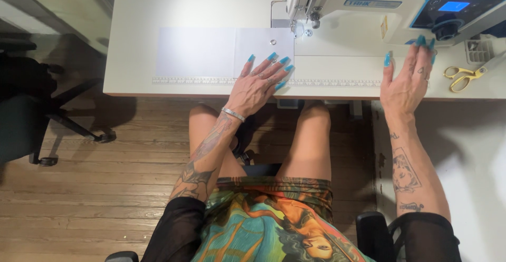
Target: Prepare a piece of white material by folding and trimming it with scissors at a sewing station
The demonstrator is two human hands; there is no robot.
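Note:
A pale lilac-white fabric piece (211,51) lies flat on the white sewing table (137,9), its right edge near the needle of the white and blue sewing machine (379,4). My left hand (258,83) rests with spread fingers on the fabric's lower right corner. My right hand (408,77) lies open on the table to the right, its fingertips reaching the machine's base below the round black knob (447,27). Neither hand holds anything.
Yellow-handled scissors (464,75) lie at the table's right end. A ruler strip (211,81) runs along the front edge. A black office chair (31,99) stands at the left on the wooden floor (105,188). My knees sit under the table edge.

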